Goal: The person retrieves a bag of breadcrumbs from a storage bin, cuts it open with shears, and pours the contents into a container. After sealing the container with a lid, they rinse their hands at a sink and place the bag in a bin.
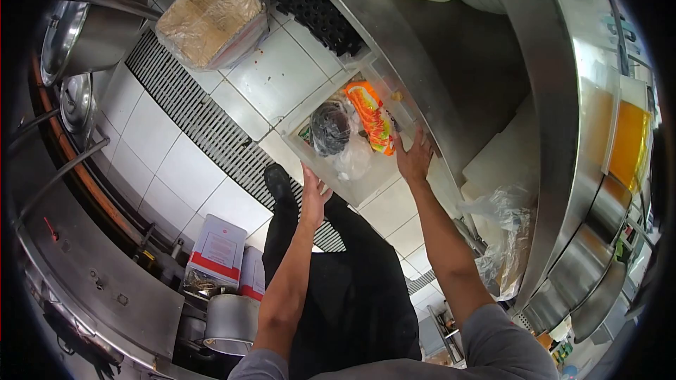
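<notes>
A clear plastic bin [329,170] is low in front of me, between my two hands. Inside it lie a black plastic-wrapped bundle [330,129], a bright orange packet [372,118] and a crumpled clear plastic bag [354,160]. My left hand [313,197] grips the bin at its near left side, with the fingers up along the wall. On the opposite side, my right hand [414,156] holds the rim beside the orange packet, thumb toward the inside and fingers along the outer edge.
A steel counter with a lower shelf [458,63] runs along the right. A plastic-wrapped brown package [211,20] and a black mat [310,7] lie ahead. A floor grate [190,109] crosses the white tiles. Pots [91,32] and red-white tins [217,250] are at left.
</notes>
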Available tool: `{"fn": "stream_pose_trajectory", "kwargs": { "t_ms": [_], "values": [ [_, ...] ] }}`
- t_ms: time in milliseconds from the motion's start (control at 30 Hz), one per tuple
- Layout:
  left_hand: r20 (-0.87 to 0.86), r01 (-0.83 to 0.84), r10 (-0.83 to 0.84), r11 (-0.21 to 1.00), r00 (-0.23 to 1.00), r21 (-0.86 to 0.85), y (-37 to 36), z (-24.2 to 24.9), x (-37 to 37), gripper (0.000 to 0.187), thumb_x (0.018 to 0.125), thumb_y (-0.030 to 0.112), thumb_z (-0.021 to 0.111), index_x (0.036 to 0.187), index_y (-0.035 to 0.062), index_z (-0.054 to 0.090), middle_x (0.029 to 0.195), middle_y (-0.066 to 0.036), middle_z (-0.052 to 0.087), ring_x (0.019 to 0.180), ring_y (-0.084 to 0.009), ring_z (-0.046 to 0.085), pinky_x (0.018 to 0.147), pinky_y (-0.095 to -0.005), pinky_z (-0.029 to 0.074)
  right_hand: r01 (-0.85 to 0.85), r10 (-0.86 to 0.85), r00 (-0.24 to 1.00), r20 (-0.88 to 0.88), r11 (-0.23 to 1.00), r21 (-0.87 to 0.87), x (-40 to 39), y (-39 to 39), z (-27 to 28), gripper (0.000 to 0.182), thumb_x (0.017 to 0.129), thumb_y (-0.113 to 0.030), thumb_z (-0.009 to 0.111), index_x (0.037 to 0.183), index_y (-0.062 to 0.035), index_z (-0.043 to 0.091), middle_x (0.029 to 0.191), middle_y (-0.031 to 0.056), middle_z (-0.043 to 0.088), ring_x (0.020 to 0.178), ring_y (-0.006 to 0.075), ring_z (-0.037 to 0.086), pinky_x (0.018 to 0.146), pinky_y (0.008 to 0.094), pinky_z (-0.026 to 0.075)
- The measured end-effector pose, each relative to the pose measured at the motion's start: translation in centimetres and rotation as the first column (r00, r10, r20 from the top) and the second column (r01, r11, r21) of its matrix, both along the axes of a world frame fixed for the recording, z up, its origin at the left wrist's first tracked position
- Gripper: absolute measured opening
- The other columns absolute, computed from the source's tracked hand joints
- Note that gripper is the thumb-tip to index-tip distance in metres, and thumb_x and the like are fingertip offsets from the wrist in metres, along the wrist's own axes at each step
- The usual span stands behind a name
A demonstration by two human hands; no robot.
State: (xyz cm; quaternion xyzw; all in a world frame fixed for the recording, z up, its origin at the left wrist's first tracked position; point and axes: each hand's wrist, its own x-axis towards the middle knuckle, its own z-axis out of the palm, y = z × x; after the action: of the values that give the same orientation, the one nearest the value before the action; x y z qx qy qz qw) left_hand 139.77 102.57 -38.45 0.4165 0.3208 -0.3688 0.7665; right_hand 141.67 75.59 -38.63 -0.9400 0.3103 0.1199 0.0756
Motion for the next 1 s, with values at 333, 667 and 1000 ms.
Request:
{"fn": "stream_pose_trajectory", "kwargs": {
  "t_ms": [333, 667, 1000],
  "values": [
    [0.03, 0.067, -0.064, 0.991, 0.997, -0.116, -10.8, -1.4, 6.2, 0.091, 0.091, 0.076, 0.028, 0.156, 0.0236, -0.008, 0.16, -0.024, 0.006, 0.145, -0.0424, 0.017, 0.114, -0.0548, 0.024, 0.092, -0.063, 0.984, -0.167, 0.981, 0.17, 0.8, -0.2, 1.7, 0.092, 0.091, -0.068, 0.045, 0.15, -0.002, 0.023, 0.148, 0.0342, 0.029, 0.139, 0.0484, 0.027, 0.114, 0.0545, 0.022],
    [0.093, 0.311, -0.308, 0.95, 0.947, -0.019, -15.6, -1.9, 10.5, 0.094, 0.089, 0.079, 0.028, 0.151, 0.009, 0.028, 0.147, -0.023, 0.039, 0.135, -0.0373, 0.04, 0.108, -0.0524, 0.031, 0.128, -0.067, 0.971, -0.23, 0.956, 0.263, 1.3, -1.3, 3.0, 0.094, 0.089, -0.072, 0.043, 0.148, 0.0002, 0.029, 0.14, 0.0309, 0.045, 0.131, 0.0462, 0.042, 0.112, 0.0496, 0.028],
    [0.495, 0.238, -0.467, 0.858, 0.733, 0.456, -2.7, 13.8, 5.8, 0.077, 0.093, 0.022, 0.054, 0.154, 0.0013, 0.011, 0.159, -0.02, 0.016, 0.146, -0.0311, 0.018, 0.115, -0.0419, 0.023, 0.492, -0.57, 0.754, -0.325, 0.163, 0.855, -2.0, 11.2, 7.1, 0.098, 0.086, -0.075, 0.047, 0.155, -0.0108, 0.021, 0.153, 0.0269, 0.028, 0.141, 0.0377, 0.031, 0.113, 0.0446, 0.029]
  ]
}}
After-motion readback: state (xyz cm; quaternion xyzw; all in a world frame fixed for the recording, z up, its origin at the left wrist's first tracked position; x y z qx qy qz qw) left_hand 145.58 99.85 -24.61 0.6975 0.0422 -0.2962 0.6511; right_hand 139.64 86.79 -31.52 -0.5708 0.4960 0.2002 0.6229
